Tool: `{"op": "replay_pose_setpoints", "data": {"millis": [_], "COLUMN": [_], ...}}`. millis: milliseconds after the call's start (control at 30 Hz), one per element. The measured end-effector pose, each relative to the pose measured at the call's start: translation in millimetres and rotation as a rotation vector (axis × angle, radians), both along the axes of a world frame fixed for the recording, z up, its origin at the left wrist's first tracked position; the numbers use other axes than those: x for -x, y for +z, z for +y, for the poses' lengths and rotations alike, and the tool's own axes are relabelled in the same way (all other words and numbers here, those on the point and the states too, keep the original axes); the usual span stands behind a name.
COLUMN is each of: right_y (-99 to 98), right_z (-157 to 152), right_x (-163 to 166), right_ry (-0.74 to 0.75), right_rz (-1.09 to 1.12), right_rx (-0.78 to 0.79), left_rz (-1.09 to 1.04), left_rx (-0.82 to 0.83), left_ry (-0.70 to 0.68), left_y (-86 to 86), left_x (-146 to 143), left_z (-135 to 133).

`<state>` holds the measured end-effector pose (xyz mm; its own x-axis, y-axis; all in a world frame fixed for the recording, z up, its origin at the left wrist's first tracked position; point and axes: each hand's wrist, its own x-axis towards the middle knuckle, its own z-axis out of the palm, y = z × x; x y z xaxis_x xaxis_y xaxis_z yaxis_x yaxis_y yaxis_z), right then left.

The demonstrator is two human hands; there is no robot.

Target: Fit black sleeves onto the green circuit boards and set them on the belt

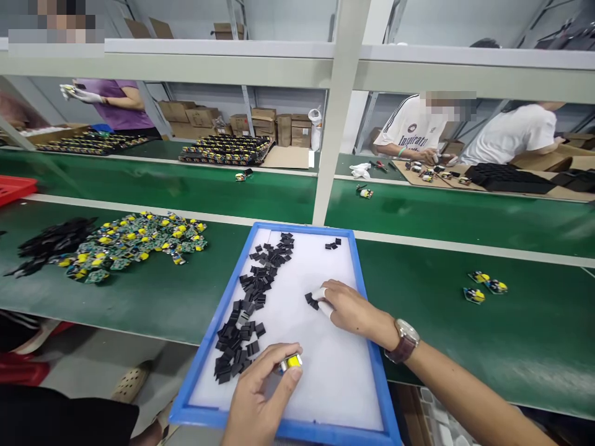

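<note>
My left hand [263, 390] is closed around a small circuit board [292, 362] with a yellow part on it, held over the near end of the blue-rimmed tray [360, 266]. White finger cots cover the thumb and a finger of my right hand [346, 306]. Its fingertips pinch at small black square pieces [311, 301] on the tray's white base; the exact grip is partly hidden. Along the tray's left side lies a long heap of similar black pieces [255, 288]. A few more black pieces [333, 244] sit near the far right corner.
Left of the tray are a pile of circuit boards [139, 238] and black strips [56, 241]. Three boards [483, 285] lie to the right. A green conveyor [209, 192] runs behind a white post [337, 124]. Co-workers [413, 127] work across it.
</note>
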<state>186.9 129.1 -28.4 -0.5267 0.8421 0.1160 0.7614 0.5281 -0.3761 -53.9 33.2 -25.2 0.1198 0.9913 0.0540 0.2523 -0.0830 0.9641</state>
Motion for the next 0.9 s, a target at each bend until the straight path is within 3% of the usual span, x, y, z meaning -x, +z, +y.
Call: {"op": "replay_pose_setpoints", "data": {"millis": [167, 367, 500, 700, 900], "right_y": [0.5, -10.3, -4.4, 13.7, 13.2], "right_z": [-8, -10, -23, -69, -98], "right_x": [-2, 12, 13, 20, 35], "right_ry": [-0.061, -0.148, -0.149, -0.198, -0.204], "right_rz": [0.066, 0.138, 0.259, 0.812, 1.228], "right_rx": [0.014, 0.022, 0.066, 0.310, 0.550], "left_rz": [-0.205, -0.395, -0.458, -0.564, -0.699], "left_rx": [0.165, 0.232, 0.320, 0.333, 0.507], "left_ry": [0.056, 0.113, 0.027, 0.161, 0.063], "left_y": [2.8, -3.1, -0.8, 13.9, 5.4], "left_x": [-1, 1, 3, -12, -29], "left_z": [2, 4, 2, 0, -1]}}
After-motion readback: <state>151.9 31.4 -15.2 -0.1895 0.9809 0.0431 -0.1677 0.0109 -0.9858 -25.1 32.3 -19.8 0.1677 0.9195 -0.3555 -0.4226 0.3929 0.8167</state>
